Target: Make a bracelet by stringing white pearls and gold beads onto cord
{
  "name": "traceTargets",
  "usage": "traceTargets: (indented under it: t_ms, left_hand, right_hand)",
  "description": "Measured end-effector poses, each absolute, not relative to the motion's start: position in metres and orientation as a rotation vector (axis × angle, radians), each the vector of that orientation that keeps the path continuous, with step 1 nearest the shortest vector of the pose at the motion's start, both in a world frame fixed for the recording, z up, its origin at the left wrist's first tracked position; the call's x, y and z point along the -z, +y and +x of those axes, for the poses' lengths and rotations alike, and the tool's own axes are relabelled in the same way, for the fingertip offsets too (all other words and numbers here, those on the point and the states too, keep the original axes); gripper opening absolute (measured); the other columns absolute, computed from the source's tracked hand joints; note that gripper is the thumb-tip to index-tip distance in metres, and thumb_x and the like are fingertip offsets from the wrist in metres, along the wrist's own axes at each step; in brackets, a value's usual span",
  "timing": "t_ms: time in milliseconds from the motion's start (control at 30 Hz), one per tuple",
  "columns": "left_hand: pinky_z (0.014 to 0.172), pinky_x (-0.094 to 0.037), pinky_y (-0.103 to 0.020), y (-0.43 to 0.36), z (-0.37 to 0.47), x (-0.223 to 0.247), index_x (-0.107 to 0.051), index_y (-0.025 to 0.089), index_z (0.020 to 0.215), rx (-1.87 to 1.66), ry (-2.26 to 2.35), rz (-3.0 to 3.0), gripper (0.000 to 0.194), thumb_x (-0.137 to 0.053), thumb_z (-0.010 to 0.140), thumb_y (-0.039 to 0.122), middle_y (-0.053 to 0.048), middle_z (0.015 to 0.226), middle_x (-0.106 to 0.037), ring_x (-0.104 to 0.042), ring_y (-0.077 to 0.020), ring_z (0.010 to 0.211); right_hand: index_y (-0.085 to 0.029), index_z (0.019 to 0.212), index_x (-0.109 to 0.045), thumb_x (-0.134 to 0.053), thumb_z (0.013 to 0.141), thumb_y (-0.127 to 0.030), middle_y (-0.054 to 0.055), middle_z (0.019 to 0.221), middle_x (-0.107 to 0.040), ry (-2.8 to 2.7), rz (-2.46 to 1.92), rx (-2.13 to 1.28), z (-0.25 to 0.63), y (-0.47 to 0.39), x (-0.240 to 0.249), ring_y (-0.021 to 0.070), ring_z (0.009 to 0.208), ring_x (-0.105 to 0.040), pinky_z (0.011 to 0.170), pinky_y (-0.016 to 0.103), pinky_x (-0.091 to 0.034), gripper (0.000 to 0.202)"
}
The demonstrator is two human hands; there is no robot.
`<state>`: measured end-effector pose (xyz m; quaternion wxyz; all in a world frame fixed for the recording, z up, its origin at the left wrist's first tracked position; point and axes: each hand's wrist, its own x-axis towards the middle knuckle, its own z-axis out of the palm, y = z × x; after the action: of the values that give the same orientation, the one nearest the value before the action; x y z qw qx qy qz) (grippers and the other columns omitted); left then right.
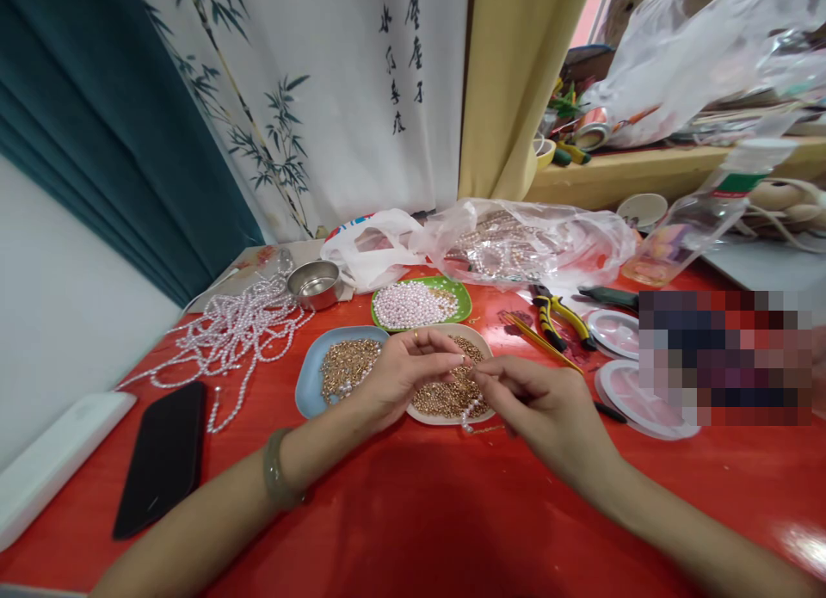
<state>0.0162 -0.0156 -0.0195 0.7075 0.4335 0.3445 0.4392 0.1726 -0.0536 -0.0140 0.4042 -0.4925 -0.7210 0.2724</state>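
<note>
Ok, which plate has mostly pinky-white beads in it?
The green plate, farthest back of the three. It's heaped mostly with pinky-white beads, while the blue plate and the cream plate hold mostly gold beads.

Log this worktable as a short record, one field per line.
left hand: thumb and finger pinched; item too small to tell
right hand: pinched close to the left's fingertips
below right hand: short beaded strand
blue plate: gold beads, some pearly
beige plate: gold beads
green plate: mostly pearly beads
left side: pearly strands, black phone
right side: yellow-and-black pliers
surface: red table
</note>
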Motion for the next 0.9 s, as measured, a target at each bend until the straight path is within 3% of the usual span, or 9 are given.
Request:
traceTargets:
  t_ms: [367, 900]
  left_hand:
    - [0.060, -0.041, -0.021, -0.0156, 0.0173, 0.0243, -0.067, 0.015, 0.063, -1.000, 0.710, 0.994, 0.011, -0.074, 0.056, 0.016, 0.000, 0.063, -0.063, -0.054, -0.0079, 0.058]
    - [0.065, -0.043, -0.022, -0.0191, 0.0208, 0.0263, -0.067, 0.015, 0.061, -1.060, 0.704, 0.972, 0.008, -0.074, 0.056, 0.013, 0.000, 0.066, -0.065, -0.057, -0.0089, 0.063]
  right_hand:
    - [-0.017, 0.059, -0.055, -0.047, 0.080, -0.023, -0.007, 0.037, -0.041, -1.724, -1.247, -0.973, 0.1691, -0.0553, 0.0087, 0.0067, 0.036, -0.038, 0.039, 0.019, -0.029, 0.023]
    - [-0.015, 0.064, -0.059, -0.047, 0.079, -0.020, -0.007, 0.038, -0.042, -1.749, -1.267, -0.826, 0.1689, -0.0563, 0.0102, 0.0066, 0.036, -0.036, 0.039, 0.019, -0.029, 0.019]
